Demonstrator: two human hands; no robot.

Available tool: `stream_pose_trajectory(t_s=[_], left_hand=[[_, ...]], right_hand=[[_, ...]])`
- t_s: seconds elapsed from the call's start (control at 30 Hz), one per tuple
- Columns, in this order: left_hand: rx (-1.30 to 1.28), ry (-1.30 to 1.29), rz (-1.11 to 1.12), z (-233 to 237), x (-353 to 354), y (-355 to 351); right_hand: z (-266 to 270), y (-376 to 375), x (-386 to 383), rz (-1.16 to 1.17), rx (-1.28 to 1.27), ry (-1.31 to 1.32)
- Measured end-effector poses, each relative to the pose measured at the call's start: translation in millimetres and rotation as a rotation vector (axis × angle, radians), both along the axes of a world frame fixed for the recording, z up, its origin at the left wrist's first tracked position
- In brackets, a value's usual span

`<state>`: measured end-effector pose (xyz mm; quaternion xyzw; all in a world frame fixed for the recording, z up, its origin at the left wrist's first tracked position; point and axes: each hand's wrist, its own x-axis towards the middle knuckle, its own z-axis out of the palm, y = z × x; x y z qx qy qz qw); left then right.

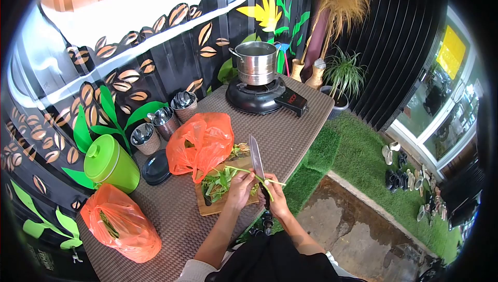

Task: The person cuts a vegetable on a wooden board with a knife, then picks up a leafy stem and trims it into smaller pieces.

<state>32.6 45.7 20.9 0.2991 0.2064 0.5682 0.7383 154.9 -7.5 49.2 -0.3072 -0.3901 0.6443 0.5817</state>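
Observation:
My right hand is closed around the black handle of a kitchen knife, whose blade points up and away from me. Between the fingers of my left hand is a green leafy stem. A pale cut length of stem crosses near the knife handle and touches my right fingers. Below my hands lies a wooden cutting board carrying loose green leaves. Roots and stem ends sit at its far edge. An orange plastic bag with greens inside rests against the board's far left side.
A steel pot stands on a black portable stove at the table's far end. Along the wall are cups of cutlery, a dark round lid and a green lidded container. Another orange bag sits front left.

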Motion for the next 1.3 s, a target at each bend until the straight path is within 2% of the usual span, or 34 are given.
stream_pose_trajectory(t_s=[0.07, 0.17, 0.33, 0.5, 0.7, 0.8, 0.87, 1.3], left_hand=[[-0.131, -0.099, 0.076, 9.0, 3.8, -0.4], [-0.124, -0.164, 0.132, -12.6, 4.5, 5.7], [-0.081, -0.134, 0.077, -10.2, 4.7, 3.1], [-0.064, -0.149, 0.018, -8.6, 3.6, 2.2], [-0.056, -0.134, -0.075, -9.8, 0.3, 0.2], [0.007, -0.130, -0.027, -0.9, 2.6, -2.0], [-0.058, -0.056, 0.076, 10.9, 5.5, -3.1], [-0.056, -0.114, 0.093, -4.2, 0.6, -0.3]], right_hand=[[0.8, 0.7, 2.0, -0.033, -0.033, 0.027], [-2.6, 3.0, 5.1, -0.019, -0.007, -0.006], [-1.0, 3.0, 7.2, 0.000, 0.052, -0.070], [4.8, 0.2, 6.7, 0.097, 0.012, -0.007], [2.7, -1.7, 3.9, 0.074, 0.048, -0.034], [1.4, -2.1, 4.6, 0.031, -0.002, -0.034], [0.8, -1.2, 3.3, -0.009, 0.003, -0.045], [-5.3, 0.0, 5.6, 0.006, 0.042, -0.096]])
